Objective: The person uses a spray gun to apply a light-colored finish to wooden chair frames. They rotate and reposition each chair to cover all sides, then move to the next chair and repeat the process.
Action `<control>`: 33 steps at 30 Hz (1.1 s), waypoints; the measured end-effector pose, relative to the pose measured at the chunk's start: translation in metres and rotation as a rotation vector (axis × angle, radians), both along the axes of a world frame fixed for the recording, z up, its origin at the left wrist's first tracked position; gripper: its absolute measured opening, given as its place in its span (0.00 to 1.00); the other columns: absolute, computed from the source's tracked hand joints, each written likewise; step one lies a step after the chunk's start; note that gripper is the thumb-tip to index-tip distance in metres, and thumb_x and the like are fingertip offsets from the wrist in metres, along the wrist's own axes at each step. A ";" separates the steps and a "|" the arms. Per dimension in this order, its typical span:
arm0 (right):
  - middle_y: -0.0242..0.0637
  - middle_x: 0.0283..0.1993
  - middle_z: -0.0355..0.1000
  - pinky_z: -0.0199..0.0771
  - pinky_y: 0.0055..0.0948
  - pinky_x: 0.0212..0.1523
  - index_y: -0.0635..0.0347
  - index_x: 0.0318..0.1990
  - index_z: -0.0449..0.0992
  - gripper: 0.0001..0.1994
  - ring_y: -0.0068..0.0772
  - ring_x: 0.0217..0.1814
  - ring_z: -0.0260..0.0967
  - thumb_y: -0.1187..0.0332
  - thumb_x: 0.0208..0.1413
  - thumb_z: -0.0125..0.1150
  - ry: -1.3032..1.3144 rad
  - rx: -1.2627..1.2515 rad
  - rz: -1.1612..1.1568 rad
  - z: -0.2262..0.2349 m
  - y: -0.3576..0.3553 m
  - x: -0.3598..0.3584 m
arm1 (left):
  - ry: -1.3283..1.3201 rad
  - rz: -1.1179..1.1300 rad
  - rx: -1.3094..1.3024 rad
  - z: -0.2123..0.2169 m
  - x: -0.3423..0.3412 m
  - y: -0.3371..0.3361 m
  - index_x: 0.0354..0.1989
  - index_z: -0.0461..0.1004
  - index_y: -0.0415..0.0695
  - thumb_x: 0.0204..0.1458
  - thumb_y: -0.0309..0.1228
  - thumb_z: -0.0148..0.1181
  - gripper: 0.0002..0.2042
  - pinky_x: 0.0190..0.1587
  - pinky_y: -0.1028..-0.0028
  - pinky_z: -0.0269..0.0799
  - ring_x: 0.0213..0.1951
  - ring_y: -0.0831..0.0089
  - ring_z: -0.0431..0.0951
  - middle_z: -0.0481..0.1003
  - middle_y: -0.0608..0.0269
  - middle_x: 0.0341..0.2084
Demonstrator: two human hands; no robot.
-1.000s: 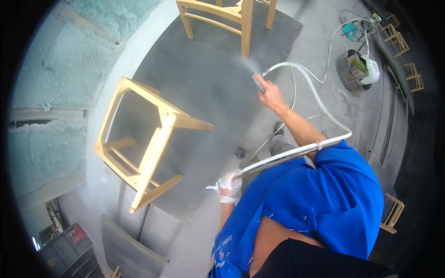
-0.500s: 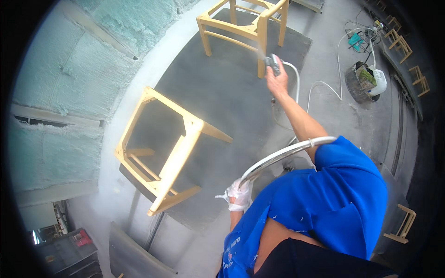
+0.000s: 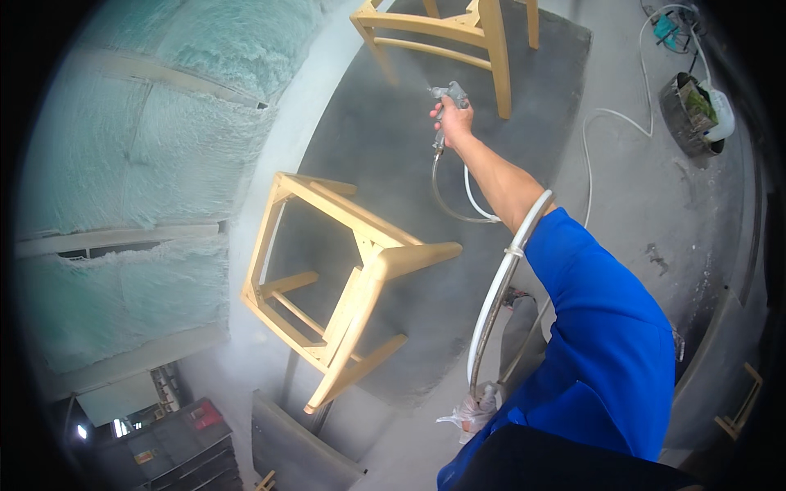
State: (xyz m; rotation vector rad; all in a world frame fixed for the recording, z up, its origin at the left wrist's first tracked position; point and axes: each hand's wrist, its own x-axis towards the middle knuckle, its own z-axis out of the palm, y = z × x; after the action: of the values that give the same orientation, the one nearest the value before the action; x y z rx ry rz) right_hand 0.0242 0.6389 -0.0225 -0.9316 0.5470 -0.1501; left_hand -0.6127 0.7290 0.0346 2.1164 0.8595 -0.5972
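My right hand [image 3: 456,124] is wrapped round a grey metal spray gun [image 3: 452,93], with a pale mist at its nozzle. It is held out near a bare wooden chair frame [image 3: 430,30], cut off by the upper rim. White and clear hoses [image 3: 499,286] run in a curve past my right forearm down to my left hand [image 3: 475,409], which wears a thin clear plastic glove and is closed on them; part of it is hidden behind my blue sleeve. Left of my arm, a second wooden chair frame [image 3: 323,196] lies tipped over, its legs pointing right.
Both frames rest on a dark board [image 3: 393,155]. Water runs down a wall [image 3: 155,155] at the left. A dark bucket [image 3: 684,123] with a white jug [image 3: 720,114] stands far right, near a white hose [image 3: 587,155] on the floor. A dark cabinet [image 3: 176,454] stands lower left.
My right hand has moved left with the spray gun and turned it, so the nozzle points left. My left hand appears lower and farther right. The view has shifted, moving both frames in the picture.
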 end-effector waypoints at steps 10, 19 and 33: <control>0.34 0.36 0.76 0.71 0.29 0.21 0.45 0.72 0.67 0.26 0.26 0.30 0.76 0.66 0.67 0.60 0.149 -0.257 0.031 -0.067 0.011 -0.020 | 0.001 -0.077 -0.040 -0.004 -0.025 0.009 0.45 0.87 0.51 0.65 0.48 0.60 0.16 0.43 0.61 0.80 0.40 0.59 0.87 0.87 0.59 0.35; 0.54 0.60 0.77 0.73 0.44 0.63 0.43 0.76 0.63 0.31 0.59 0.63 0.75 0.67 0.65 0.60 -0.139 -0.664 0.025 0.075 -0.006 -0.112 | -0.031 -0.294 0.288 0.008 0.000 0.024 0.43 0.87 0.52 0.63 0.49 0.60 0.16 0.42 0.56 0.79 0.38 0.52 0.86 0.85 0.53 0.35; 0.46 0.61 0.79 0.74 0.36 0.62 0.45 0.75 0.66 0.29 0.43 0.60 0.77 0.70 0.66 0.59 -0.210 -0.979 0.047 0.141 -0.250 -0.302 | -0.215 -0.783 -0.238 0.027 0.151 -0.053 0.39 0.84 0.48 0.59 0.46 0.61 0.14 0.39 0.56 0.75 0.35 0.50 0.83 0.82 0.49 0.31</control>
State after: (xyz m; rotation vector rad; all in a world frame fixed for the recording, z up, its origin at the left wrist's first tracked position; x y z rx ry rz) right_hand -0.2780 0.3893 0.1180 -1.8508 0.2314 -0.4931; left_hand -0.4614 0.6763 0.0611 2.1977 -0.1898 -0.7889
